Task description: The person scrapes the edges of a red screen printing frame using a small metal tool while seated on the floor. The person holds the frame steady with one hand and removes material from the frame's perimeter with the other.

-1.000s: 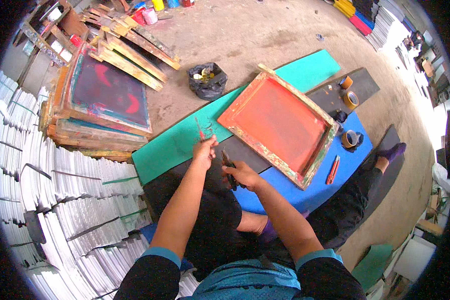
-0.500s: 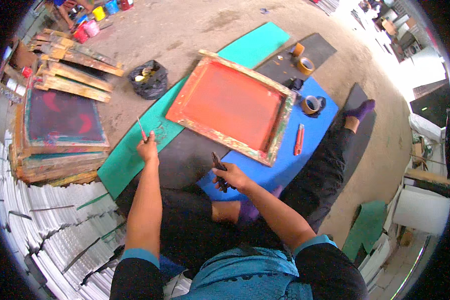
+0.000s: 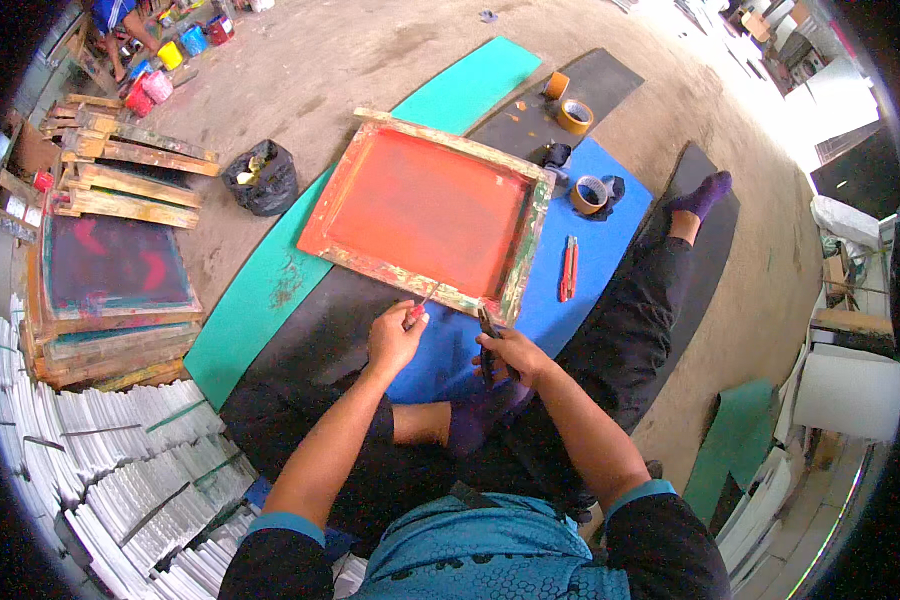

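Observation:
My left hand [image 3: 395, 342] is closed around the red handle of a screwdriver [image 3: 417, 314], its thin metal shaft pointing at the near rail of a wooden screen-printing frame [image 3: 385, 273]. Whether the tip touches the wood I cannot tell. Closed on dark pliers [image 3: 486, 335], my right hand [image 3: 520, 356] is by the frame's near right corner; the plier jaws point up toward that corner. The frame holds an orange-red mesh [image 3: 430, 205] and lies tilted across the mats. A red box cutter [image 3: 568, 268] rests on the blue mat [image 3: 603, 200], right of the frame.
Rolls of tape [image 3: 575, 116] lie at the far right of the frame. A black plastic bag [image 3: 260, 178] stands left of it. Stacked screens [image 3: 120, 262] and white sheets [image 3: 120, 430] line the left side. My outstretched leg [image 3: 642, 300] borders the right. Another person [image 3: 120, 30] is far left.
My left hand has swung right with the screwdriver, from over the green mat to the frame's near rail. My right hand, still gripping the pliers, has shifted right. The view has moved slightly.

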Available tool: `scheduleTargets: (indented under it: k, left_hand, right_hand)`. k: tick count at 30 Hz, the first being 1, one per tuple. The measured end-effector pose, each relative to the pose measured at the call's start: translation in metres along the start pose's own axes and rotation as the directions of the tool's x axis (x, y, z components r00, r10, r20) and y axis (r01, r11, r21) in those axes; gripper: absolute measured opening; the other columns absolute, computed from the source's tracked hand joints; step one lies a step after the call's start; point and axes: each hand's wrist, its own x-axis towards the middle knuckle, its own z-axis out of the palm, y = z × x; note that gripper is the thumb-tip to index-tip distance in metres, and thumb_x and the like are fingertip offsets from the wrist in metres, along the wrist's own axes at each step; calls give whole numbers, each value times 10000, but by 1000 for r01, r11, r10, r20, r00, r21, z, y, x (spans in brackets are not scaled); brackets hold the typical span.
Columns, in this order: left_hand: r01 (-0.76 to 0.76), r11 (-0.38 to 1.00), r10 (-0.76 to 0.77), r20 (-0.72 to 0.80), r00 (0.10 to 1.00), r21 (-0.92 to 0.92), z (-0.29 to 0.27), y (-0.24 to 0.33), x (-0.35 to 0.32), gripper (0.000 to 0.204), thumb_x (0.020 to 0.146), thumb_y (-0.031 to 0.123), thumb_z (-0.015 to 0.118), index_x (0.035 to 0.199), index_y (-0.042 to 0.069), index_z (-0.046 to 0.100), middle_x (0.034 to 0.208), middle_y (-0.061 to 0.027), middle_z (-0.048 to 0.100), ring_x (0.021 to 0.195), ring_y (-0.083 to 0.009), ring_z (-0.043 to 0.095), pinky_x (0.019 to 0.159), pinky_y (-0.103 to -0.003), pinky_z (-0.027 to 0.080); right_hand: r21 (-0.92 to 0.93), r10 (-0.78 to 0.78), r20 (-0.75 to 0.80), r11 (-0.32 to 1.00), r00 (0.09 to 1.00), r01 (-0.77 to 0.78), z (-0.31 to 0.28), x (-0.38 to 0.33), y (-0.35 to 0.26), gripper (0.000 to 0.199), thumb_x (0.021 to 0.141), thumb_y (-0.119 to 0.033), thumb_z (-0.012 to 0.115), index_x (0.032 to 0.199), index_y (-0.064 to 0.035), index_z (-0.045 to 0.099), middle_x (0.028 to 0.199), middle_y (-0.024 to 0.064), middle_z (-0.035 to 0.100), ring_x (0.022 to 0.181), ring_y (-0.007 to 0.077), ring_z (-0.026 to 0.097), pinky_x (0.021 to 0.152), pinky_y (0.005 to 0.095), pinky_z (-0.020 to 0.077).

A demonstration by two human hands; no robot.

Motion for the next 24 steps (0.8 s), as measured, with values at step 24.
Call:
scheduleTargets:
  k: [24]
  left_hand:
    - [42,987,-43,-7,999,-152,51,0,-11,343,851,247,711,1088,4,658,733,-98,653,646,-198,623,631,-332,496]
  right_hand:
    - [-532,-391,-344,830,854,166,7,36,22,421,856,-264,643,1152,30,594,956,284,670,851,404,674,737,482,545]
